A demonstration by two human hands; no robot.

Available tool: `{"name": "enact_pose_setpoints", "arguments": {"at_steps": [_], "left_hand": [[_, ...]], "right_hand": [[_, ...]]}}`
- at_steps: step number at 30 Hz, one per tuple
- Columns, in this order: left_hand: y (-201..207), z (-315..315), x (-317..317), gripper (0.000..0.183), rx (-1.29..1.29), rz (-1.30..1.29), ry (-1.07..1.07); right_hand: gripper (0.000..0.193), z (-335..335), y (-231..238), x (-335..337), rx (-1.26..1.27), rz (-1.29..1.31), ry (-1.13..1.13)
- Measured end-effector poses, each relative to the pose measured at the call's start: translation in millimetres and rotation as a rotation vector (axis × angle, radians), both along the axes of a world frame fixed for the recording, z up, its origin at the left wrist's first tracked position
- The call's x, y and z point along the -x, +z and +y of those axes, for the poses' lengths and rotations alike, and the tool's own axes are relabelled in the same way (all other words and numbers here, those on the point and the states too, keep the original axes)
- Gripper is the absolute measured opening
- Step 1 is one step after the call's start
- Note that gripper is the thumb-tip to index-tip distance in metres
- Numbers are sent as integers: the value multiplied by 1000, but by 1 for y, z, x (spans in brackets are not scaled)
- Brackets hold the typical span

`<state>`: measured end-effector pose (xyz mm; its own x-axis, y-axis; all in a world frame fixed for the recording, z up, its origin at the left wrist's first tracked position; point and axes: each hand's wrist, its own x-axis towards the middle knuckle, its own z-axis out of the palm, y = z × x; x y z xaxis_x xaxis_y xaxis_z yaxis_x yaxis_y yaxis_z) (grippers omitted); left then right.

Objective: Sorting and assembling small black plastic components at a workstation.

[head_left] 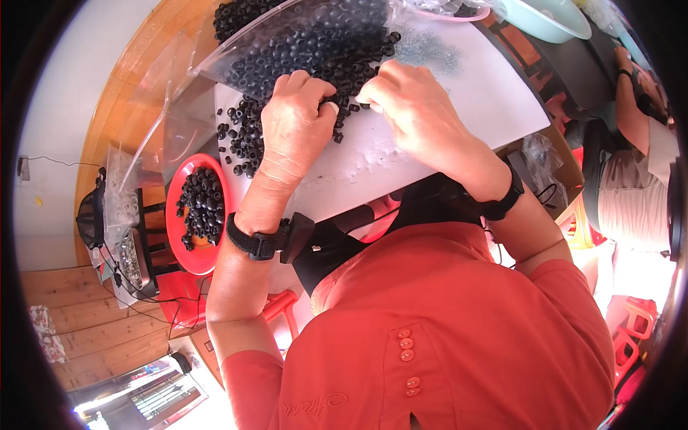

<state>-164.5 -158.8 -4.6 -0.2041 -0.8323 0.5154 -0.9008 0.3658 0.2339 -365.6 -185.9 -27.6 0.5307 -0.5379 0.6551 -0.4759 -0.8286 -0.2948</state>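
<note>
A heap of small black ring-like plastic parts [247, 129] spreads over the white tabletop [487, 100], and a clear plastic sheet or bag [287, 43] covers its far portion. At the heap's near edge is my left hand [297, 118], its fingers curled and its thumb bent inward; whatever it may hold is hidden. My right hand [408, 104] is a short way to the right, thumb and fingers pinched together. A dark bit shows just under those fingertips, too small to name. Small translucent pieces [430, 54] lie scattered beyond my right hand.
To the left, a red basin [173, 215] holds more black parts. A pale green basin [552, 23] stands at the far right, beside a pink rim [459, 17]. Another person's arm [632, 122] shows at the right. Red stools [636, 319] stand lower right.
</note>
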Motion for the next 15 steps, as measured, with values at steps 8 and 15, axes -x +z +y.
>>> {"name": "enact_pose_setpoints", "arguments": {"at_steps": [8,15], "left_hand": [[-5,-8,29,17,62,-181,-158],[5,0,36,11,86,-342,-191]], "right_hand": [[14,5,11,23,-194,-523,163],[18,16,6,27,-393,-597,233]]}}
